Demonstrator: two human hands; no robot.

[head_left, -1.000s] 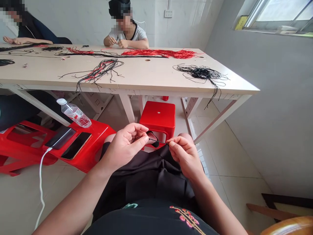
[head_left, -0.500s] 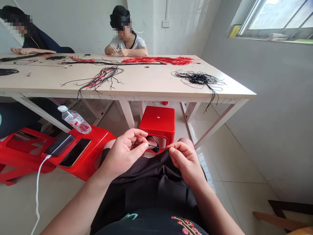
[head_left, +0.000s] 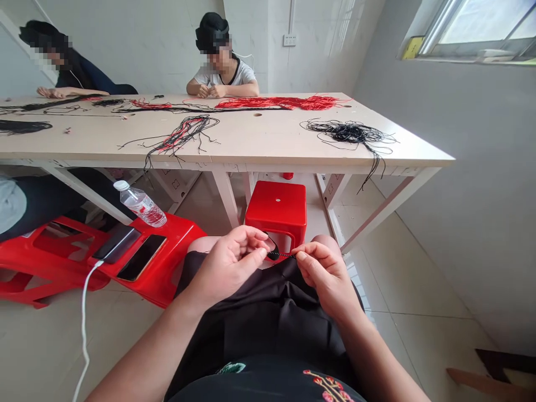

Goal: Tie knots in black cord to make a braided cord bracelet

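Observation:
Between my two hands, above my lap, a short black twisted cord (head_left: 285,255) is stretched nearly level. My left hand (head_left: 234,259) pinches its left end between thumb and forefinger, the other fingers curled. My right hand (head_left: 321,271) grips the right end with thumb and fingertips. Both ends of the cord are hidden in the fingers. On the table ahead lie a tangled bundle of black cords (head_left: 349,133) at the right and a bundle of black and red cords (head_left: 182,134) nearer the middle.
A pale table (head_left: 259,142) spans the view, with red cords (head_left: 280,103) along its far side. Two people sit behind it. A red stool (head_left: 276,206) stands under it; another (head_left: 184,240) at my left carries a water bottle (head_left: 144,206), a phone (head_left: 141,258) and a power bank (head_left: 117,244).
The whole view has shifted slightly, so things appear farther right. Both hands keep their pinch on the cord, and the fingers of my left hand have moved slightly.

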